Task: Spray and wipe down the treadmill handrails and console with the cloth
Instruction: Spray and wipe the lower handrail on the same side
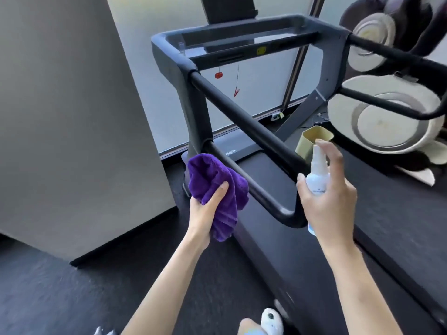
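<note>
A: Purple bunched terry cloth [215, 189], location?
B: Gripped in left hand [205, 211], fingers curled round it, touching black looped treadmill handrail [246, 122] at 9 o'clock.
A: Right hand [331, 197]?
B: Wrapped round small white plastic spray bottle [316, 180], forefinger on nozzle, at rail's 3 o'clock.

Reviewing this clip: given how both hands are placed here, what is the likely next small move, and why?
Probably press the nozzle to mist the near handrail: the right hand holds the spray bottle upright beside it, index finger on top, while the left hand holds the purple cloth bunched by the rail.
</note>
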Motion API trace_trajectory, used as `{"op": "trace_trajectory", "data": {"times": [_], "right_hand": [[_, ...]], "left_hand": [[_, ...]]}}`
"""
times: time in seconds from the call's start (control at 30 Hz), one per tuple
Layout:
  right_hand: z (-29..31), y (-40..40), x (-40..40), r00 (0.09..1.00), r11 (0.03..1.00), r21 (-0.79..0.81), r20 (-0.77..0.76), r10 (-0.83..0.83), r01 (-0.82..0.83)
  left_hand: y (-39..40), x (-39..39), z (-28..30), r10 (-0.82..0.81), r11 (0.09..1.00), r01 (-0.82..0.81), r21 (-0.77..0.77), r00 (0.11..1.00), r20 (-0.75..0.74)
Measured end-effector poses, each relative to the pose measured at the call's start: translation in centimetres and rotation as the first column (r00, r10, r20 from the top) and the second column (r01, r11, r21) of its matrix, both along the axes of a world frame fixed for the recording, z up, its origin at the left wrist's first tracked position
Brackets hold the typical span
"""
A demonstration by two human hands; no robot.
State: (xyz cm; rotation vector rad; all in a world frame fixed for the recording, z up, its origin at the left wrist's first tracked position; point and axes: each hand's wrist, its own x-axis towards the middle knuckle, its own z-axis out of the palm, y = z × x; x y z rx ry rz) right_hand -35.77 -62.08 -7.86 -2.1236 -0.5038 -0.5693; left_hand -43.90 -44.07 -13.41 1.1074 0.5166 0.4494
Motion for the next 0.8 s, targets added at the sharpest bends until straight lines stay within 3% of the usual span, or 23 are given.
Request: {"op": "trace_trajectory", "data": {"times": [0.37,0.8], "right_hand": [[-3.6,10.7,-1.2,0.988,0.986,-0.073,-0.012,-0.152,0.151],[-8.3,19.3,0.9,0.877,0.902,-0.185,-0.224,-0.426,0.391]], "left_hand": [[10.3,3.7,-2.5,-0.183,0.983,0.181,-0.032,0.983,-0.036],[22.3,9.9,-5.0,-0.366,0.93,0.364,-0.046,0.927,-0.076]]}}
